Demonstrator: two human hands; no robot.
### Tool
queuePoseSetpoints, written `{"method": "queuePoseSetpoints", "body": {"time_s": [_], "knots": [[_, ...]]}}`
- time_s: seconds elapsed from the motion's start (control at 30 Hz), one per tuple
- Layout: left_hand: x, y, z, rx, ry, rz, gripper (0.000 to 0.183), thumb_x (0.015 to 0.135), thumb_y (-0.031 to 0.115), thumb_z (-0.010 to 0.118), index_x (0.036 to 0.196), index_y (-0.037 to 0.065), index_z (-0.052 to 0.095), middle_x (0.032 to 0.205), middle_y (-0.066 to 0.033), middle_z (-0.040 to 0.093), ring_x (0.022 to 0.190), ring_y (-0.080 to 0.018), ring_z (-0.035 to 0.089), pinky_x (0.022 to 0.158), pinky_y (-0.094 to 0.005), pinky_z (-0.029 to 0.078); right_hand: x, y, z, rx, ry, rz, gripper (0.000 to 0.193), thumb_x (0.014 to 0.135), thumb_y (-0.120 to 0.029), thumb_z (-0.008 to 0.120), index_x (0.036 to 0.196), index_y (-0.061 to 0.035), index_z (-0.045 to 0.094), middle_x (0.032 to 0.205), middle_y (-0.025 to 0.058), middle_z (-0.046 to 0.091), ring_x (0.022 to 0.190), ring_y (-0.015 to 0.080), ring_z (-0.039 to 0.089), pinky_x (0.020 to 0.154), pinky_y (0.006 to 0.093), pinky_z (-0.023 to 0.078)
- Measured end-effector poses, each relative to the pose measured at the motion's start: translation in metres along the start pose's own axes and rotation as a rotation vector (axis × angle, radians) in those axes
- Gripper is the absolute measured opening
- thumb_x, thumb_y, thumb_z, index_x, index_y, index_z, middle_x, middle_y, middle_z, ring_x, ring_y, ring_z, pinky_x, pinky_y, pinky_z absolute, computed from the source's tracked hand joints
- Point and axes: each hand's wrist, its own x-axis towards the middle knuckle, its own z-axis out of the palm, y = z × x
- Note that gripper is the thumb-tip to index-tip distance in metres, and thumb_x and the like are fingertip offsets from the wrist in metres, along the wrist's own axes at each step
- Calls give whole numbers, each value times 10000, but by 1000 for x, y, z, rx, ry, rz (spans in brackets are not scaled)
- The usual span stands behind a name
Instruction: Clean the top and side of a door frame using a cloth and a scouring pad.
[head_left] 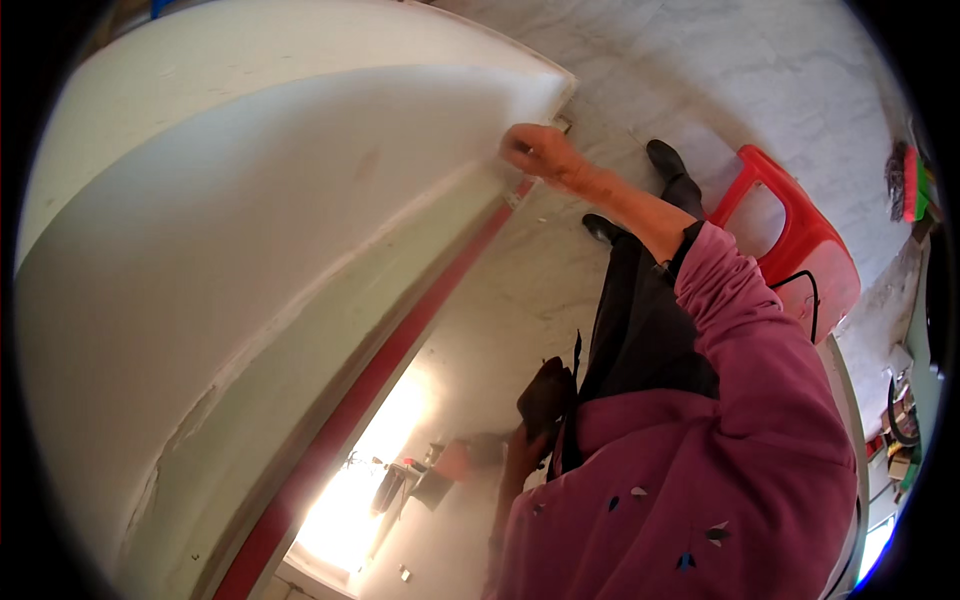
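Note:
My right hand [545,157] reaches out to the far end of a white panel or wall [330,170], close to its corner. Its fingers are curled together and slightly blurred; whether a small thing sits between them I cannot make out. A red strip [400,340] runs along the lower edge of the panel and ends just below this hand. Low in front of my body, my left hand [522,455] is in shadow, closed round a dark brown object [546,392] whose kind does not show. A thin black pointed piece rises beside that object.
A red plastic chair [800,235] stands to the right of my legs on the pale marbled floor [720,60]. A brush with red and green parts [912,185] is at the far right. Beyond the red strip, dark items [410,485] appear near a bright glare.

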Motion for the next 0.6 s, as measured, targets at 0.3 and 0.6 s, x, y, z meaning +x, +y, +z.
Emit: {"method": "queuePoseSetpoints", "body": {"time_s": [0.3, 0.6], "knots": [[5, -40, 5, 18, 31, -16, 360, 734, 215, 592, 1033, 26, 524, 900, -155, 599, 835, -262, 583, 694, -359, 449, -7, 42, -1, 364, 62, 505, 148, 845, -169, 518, 814, -24, 525, 670, 7, 506, 598, 70, 494, 511, 231, 451], [0, -47, 7, 157, 54, -37, 340, 737, 223, 591, 1019, 42, 528, 888, -169, 596, 830, -297, 587, 683, -376, 448, -16, 92, -32, 550, 266, 685, 211, 836, -229, 529, 859, -19, 530, 747, 31, 546, 627, 99, 542, 552, 247, 489]]}}
